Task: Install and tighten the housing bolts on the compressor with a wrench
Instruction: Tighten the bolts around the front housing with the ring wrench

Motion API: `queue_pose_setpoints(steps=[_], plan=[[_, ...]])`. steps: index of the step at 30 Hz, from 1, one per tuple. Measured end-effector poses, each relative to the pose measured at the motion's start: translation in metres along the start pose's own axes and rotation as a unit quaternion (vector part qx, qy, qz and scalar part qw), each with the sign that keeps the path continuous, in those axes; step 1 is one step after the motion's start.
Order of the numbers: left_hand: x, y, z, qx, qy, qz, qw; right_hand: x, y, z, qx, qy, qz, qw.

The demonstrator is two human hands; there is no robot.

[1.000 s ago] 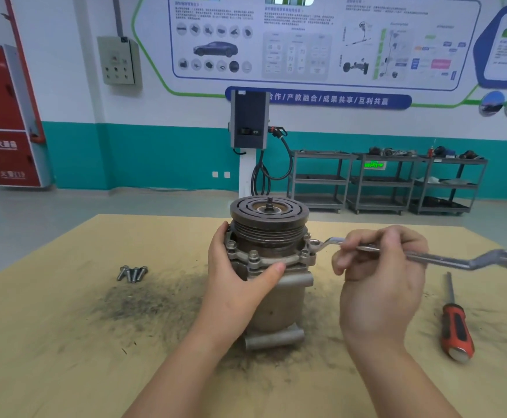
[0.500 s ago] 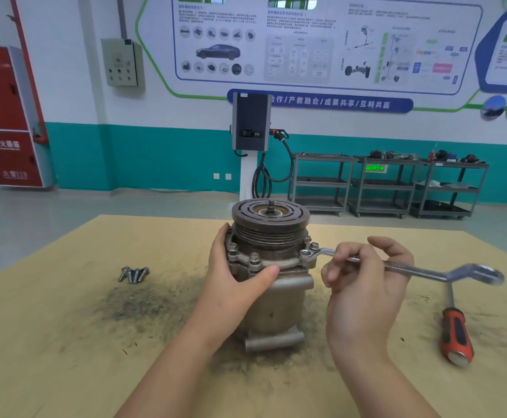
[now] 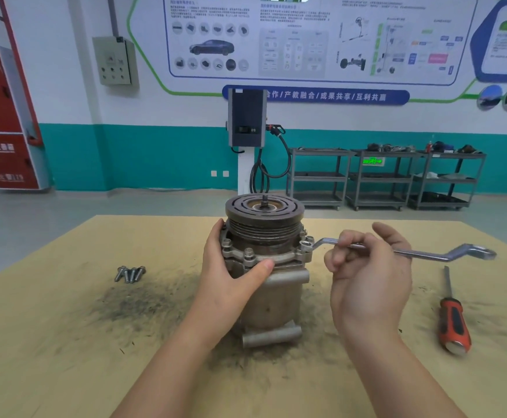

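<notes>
Compressor stands upright mid-table, my left hand wrapped round its flange. Wrench ring sits on the right-side bolt; my right hand curls round the shaft. If the ring rides up, it could round the head. Spare bolts lie left, screwdriver right.

Quick count: one compressor standing on the worktop, one wrench, one screwdriver, and what looks like four loose bolts bunched together. Two hands are in view, left and right. Three shelf carts stand at the back.
</notes>
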State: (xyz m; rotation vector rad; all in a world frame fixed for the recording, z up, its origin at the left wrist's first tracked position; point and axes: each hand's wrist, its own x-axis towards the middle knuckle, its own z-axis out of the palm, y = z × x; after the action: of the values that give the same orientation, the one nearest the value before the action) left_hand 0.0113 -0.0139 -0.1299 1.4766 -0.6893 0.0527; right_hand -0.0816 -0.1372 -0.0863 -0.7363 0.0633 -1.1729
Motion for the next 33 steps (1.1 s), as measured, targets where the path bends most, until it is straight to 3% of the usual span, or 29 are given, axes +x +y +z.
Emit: queue_pose_setpoints(steps=[4, 7, 12, 16, 19, 21, 23, 26, 29, 33], plan=[[0.0, 0.001, 0.001, 0.009, -0.001, 0.003, 1.0, 0.015, 0.002, -0.004, 0.053, 0.004, 0.132, 0.99], [0.0, 0.003, 0.001, 0.009, -0.001, -0.002, 1.0, 0.019, 0.001, -0.005, 0.062, -0.011, 0.154, 0.986], [-0.001, 0.003, 0.001, 0.009, 0.004, 0.001, 1.0, -0.001, 0.007, -0.001, -0.025, -0.026, -0.013, 0.999], [-0.001, 0.003, 0.002, 0.011, 0.01, 0.006, 1.0, -0.029, 0.019, 0.002, -0.116, -0.096, -0.182, 0.972], [-0.001, 0.003, 0.003, 0.003, 0.012, 0.01, 1.0, -0.038, 0.019, 0.002, -0.202, -0.169, -0.223, 0.938], [-0.001, 0.003, 0.003, 0.0, 0.015, 0.015, 1.0, -0.032, 0.01, 0.003, -0.176, -0.187, -0.225, 0.94], [0.0, 0.003, 0.003, 0.004, 0.015, 0.011, 1.0, -0.02, 0.0, 0.003, -0.084, -0.15, -0.178, 0.969], [-0.001, 0.003, 0.002, 0.006, 0.015, 0.006, 1.0, -0.001, -0.004, 0.001, -0.002, -0.059, -0.03, 0.998], [-0.001, 0.003, 0.002, 0.008, 0.012, 0.004, 1.0, 0.011, 0.0, -0.002, 0.028, -0.035, 0.074, 0.996], [-0.002, 0.006, 0.002, 0.011, 0.006, -0.001, 1.0, 0.023, -0.003, -0.007, 0.034, -0.053, 0.141, 0.988]])
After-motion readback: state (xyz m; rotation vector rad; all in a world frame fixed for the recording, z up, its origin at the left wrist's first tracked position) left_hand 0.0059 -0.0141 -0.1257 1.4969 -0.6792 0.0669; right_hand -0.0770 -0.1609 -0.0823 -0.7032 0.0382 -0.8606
